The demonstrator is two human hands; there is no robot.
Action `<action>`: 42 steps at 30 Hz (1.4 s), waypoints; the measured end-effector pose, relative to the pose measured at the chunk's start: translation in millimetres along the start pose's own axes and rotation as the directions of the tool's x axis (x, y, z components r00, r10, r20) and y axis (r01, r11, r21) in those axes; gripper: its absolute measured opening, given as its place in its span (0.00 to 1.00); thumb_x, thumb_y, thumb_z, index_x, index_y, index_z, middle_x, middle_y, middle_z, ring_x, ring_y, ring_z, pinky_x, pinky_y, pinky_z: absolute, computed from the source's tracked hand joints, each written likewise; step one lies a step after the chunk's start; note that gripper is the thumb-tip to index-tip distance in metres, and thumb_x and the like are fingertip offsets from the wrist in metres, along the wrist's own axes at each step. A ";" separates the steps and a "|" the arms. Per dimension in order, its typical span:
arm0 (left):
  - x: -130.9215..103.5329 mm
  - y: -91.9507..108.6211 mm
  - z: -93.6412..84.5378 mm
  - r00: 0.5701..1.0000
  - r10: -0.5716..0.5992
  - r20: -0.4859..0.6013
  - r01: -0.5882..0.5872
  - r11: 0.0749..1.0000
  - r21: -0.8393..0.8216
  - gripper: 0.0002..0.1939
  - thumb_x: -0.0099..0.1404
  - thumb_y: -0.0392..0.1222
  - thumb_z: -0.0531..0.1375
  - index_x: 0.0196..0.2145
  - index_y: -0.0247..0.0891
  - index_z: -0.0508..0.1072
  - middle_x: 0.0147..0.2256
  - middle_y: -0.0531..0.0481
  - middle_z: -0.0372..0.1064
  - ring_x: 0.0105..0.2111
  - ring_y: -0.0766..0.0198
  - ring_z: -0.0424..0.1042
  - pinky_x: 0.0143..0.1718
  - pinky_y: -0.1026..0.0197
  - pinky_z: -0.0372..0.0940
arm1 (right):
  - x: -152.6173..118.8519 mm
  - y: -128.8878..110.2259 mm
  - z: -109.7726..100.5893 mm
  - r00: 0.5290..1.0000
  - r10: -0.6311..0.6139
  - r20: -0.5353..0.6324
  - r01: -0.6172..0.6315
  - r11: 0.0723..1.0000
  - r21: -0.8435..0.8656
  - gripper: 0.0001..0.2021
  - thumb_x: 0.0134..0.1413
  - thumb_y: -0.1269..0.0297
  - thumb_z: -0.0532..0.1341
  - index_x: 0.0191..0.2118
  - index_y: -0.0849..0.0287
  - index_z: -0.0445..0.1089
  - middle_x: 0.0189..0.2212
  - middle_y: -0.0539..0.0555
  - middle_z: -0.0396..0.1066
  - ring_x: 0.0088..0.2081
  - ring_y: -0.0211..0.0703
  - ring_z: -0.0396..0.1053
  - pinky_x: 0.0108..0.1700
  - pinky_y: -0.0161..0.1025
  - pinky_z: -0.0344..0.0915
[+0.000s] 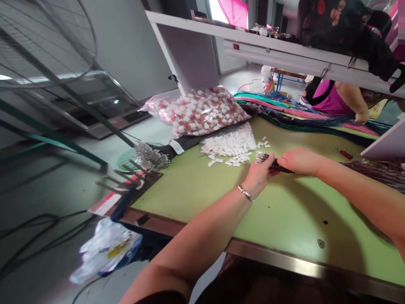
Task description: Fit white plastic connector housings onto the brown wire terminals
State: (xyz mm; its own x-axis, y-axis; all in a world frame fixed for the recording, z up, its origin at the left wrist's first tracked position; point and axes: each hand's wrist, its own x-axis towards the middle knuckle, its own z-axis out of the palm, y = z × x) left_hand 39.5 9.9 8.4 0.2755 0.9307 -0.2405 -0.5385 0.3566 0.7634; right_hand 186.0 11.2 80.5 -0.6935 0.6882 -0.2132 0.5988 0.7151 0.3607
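A bundle of dark wires (pixel 261 157) with bare silvery terminal ends is held above the green table (pixel 196 190). My left hand (pixel 258 174) is closed around it just behind the terminals. Farther along the same bundle, my right hand (pixel 299 161) is closed on it too, close beside the left. The fingers partly hide the wires. Small white plastic connectors (pixel 237 159) lie loose just left of and beyond my hands, spilling from a clear bag (pixel 228 140) of the same pieces.
A large bag of red and white pieces (pixel 205 112) lies behind. Black wires with silvery ends (pixel 150 157) rest at the left edge beside upright pegs (pixel 123 177). Coloured wire bundles (pixel 303 116), a screwdriver (pixel 344 153) and brown wires (pixel 376 173) are rightward. A co-worker (pixel 338 97) is beyond.
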 end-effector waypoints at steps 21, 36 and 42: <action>0.1 1.6 -2.8 0.999 0.009 0.030 -0.010 0.999 0.033 0.15 0.50 0.47 0.67 0.26 0.33 0.69 0.25 0.45 0.72 0.28 0.59 0.73 0.35 0.52 0.71 | 8.6 -17.3 5.4 0.993 0.115 -0.025 -0.115 0.993 0.012 0.11 0.55 0.73 0.50 0.40 0.67 0.67 0.26 0.59 0.71 0.25 0.41 0.62 0.26 0.37 0.42; 4.9 0.2 -5.7 1.000 -0.001 0.007 0.000 0.997 0.073 0.15 0.49 0.48 0.67 0.26 0.33 0.70 0.24 0.46 0.72 0.25 0.63 0.71 0.33 0.54 0.71 | 4.1 -11.9 9.7 0.984 0.177 -0.018 -0.175 0.981 0.079 0.11 0.57 0.67 0.50 0.37 0.63 0.68 0.26 0.57 0.72 0.24 0.40 0.62 0.26 0.37 0.41; 2.1 0.9 -2.8 1.000 0.022 0.007 -0.023 0.997 0.079 0.16 0.49 0.49 0.67 0.25 0.33 0.70 0.23 0.46 0.71 0.27 0.59 0.73 0.33 0.53 0.71 | 14.5 -21.8 13.2 0.961 0.267 -0.078 -0.260 0.962 0.090 0.12 0.57 0.68 0.49 0.37 0.66 0.68 0.27 0.60 0.72 0.24 0.41 0.63 0.26 0.38 0.42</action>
State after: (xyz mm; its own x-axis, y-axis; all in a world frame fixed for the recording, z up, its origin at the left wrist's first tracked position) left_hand 37.3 12.4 6.9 0.2690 0.9378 -0.2194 -0.4797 0.3280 0.8138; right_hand 168.2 7.2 57.6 -0.5379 0.8422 -0.0377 0.7917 0.5200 0.3207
